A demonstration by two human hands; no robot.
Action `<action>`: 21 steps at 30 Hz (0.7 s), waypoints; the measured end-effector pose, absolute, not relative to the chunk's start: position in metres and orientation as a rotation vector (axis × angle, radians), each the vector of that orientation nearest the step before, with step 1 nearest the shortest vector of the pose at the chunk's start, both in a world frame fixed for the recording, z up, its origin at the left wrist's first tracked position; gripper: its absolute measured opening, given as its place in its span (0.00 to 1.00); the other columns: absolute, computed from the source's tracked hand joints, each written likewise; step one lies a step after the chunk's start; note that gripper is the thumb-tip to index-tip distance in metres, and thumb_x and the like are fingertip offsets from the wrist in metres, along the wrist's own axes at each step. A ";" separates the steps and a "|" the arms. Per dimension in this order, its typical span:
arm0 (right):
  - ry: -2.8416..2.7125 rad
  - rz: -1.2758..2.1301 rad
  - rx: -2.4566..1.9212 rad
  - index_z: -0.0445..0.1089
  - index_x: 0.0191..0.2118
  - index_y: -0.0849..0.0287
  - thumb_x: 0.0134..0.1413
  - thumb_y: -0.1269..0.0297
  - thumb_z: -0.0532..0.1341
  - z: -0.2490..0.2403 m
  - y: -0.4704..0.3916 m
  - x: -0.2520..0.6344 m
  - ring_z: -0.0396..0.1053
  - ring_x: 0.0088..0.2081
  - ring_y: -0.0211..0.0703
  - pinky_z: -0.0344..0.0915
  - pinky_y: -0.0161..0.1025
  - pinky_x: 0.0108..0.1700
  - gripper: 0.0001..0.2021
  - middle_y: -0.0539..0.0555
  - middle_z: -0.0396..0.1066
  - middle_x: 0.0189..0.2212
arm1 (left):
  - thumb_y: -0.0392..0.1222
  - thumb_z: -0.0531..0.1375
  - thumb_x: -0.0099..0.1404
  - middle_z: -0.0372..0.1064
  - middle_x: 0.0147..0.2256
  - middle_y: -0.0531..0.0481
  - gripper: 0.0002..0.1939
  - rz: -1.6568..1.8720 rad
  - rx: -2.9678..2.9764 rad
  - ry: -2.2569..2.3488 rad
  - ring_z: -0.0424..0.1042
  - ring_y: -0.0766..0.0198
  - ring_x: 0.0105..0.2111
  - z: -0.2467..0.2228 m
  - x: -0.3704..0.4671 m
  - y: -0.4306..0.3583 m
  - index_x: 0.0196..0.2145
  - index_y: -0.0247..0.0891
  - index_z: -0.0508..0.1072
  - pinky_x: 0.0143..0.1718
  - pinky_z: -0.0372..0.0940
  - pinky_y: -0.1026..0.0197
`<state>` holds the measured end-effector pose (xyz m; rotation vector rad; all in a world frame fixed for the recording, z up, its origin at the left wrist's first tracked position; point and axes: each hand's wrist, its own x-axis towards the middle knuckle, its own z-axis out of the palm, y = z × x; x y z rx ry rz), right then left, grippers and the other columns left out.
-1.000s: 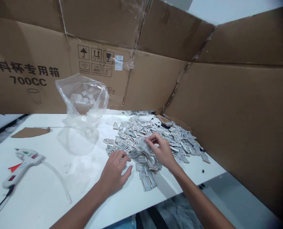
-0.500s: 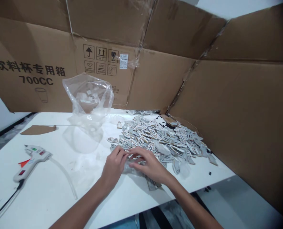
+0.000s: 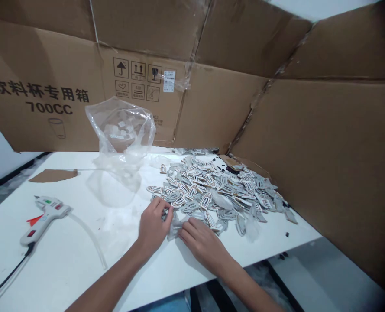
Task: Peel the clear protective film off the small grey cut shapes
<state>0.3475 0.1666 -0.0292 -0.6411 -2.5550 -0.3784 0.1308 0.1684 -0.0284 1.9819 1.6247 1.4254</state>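
A heap of small grey and white cut-out pieces (image 3: 218, 190) lies on the white table (image 3: 65, 255), many in small clear wrappers. My left hand (image 3: 153, 225) and my right hand (image 3: 200, 240) meet at the heap's near edge. Both pinch one small clear-wrapped piece (image 3: 176, 225) between their fingertips, the left from its left side and the right from its right.
A crumpled clear plastic bag (image 3: 121, 134) with a few pieces inside stands at the back. A white glue gun (image 3: 44, 216) with its cord and a clear glue stick lies at the left. A brown cardboard scrap (image 3: 53, 175) lies behind it. Tall cardboard walls (image 3: 325, 151) enclose the back and right.
My right hand drew back from the middle of the heap to its near edge with a wrapped piece. My left hand came over and took hold of the same piece.
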 end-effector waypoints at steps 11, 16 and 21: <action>-2.254 -0.129 -0.930 0.69 0.45 0.58 0.80 0.69 0.56 0.013 0.219 0.346 0.68 0.41 0.41 0.63 0.39 0.45 0.07 0.54 0.72 0.40 | 0.41 0.57 0.83 0.71 0.39 0.51 0.10 1.436 1.930 1.629 0.71 0.59 0.36 -0.031 0.130 0.169 0.41 0.43 0.73 0.41 0.65 0.55; -2.149 0.094 -1.104 0.69 0.44 0.57 0.80 0.64 0.53 0.034 0.227 0.341 0.69 0.38 0.42 0.60 0.38 0.42 0.10 0.53 0.73 0.38 | 0.43 0.52 0.85 0.72 0.39 0.51 0.13 1.453 1.894 1.646 0.72 0.58 0.37 -0.028 0.130 0.168 0.41 0.44 0.71 0.40 0.64 0.55; -2.007 0.346 -1.194 0.67 0.46 0.56 0.80 0.57 0.52 0.048 0.233 0.348 0.69 0.35 0.39 0.60 0.36 0.39 0.11 0.52 0.74 0.36 | 0.43 0.51 0.85 0.72 0.38 0.51 0.13 1.449 1.895 1.647 0.72 0.58 0.37 -0.027 0.130 0.166 0.41 0.44 0.71 0.40 0.64 0.56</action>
